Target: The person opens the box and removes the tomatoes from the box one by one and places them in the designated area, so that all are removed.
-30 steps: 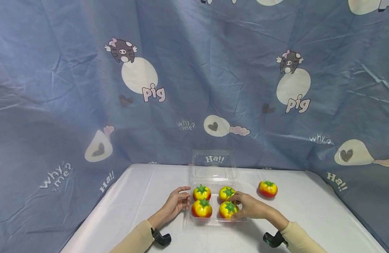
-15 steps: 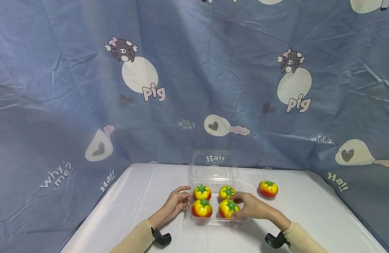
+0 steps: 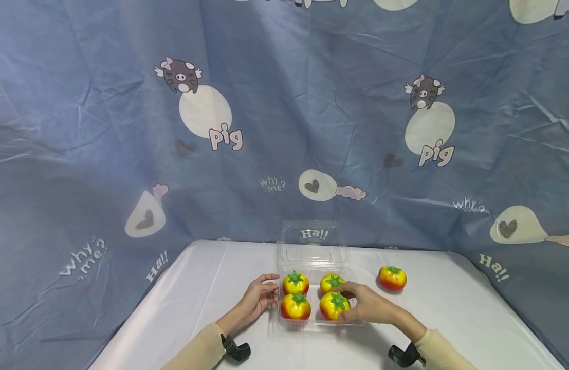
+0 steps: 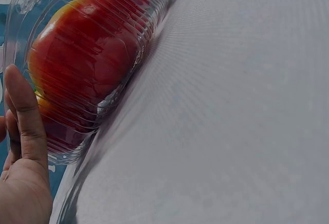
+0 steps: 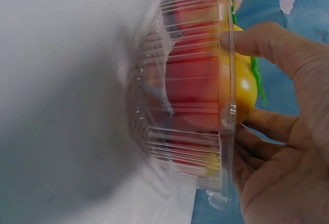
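Note:
A clear plastic clamshell container (image 3: 314, 308) sits on the table with its lid (image 3: 312, 252) raised at the back. Inside are yellow-and-red tomatoes with green star-shaped tops, two along the left and two along the right. My right hand (image 3: 371, 304) grips the front-right tomato (image 3: 331, 307), thumb and fingers on either side of it; the right wrist view has this tomato (image 5: 193, 80) within the ribbed wall. My left hand (image 3: 255, 302) is beside the container's left wall, fingers loosely extended; in the left wrist view the left fingers (image 4: 28, 116) overlap the rim.
One more tomato (image 3: 392, 278) lies on the white tablecloth (image 3: 432, 293) to the right of the container. A blue curtain (image 3: 284, 123) printed with cartoon pigs hangs behind the table.
Both hands keep nearly the same place, the right still around the front-right tomato. The whole head view has shifted slightly.

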Demonstrator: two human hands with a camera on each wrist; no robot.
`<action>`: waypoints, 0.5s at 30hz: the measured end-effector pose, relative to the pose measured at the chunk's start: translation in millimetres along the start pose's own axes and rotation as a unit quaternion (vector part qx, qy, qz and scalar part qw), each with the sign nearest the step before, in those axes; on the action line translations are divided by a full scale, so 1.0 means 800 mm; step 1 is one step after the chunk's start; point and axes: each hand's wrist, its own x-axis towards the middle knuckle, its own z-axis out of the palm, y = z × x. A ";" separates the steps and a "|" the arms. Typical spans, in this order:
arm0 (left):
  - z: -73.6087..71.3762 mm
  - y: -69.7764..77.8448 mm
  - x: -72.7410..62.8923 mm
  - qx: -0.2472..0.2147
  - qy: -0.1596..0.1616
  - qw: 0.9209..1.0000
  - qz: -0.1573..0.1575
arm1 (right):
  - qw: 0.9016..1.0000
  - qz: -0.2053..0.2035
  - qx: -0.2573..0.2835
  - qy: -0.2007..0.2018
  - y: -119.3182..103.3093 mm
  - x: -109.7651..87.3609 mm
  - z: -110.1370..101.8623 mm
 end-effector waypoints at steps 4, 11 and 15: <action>0.000 -0.001 0.000 0.000 0.003 1.000 0.001 | 1.000 -0.002 -0.003 0.005 0.002 -0.001 0.003; -0.001 -0.001 0.001 0.003 0.003 1.000 0.001 | 0.999 -0.021 -0.002 0.025 0.003 -0.001 0.005; -0.001 -0.001 0.001 0.002 0.001 1.000 0.000 | 0.998 -0.028 0.019 0.043 0.006 -0.002 0.004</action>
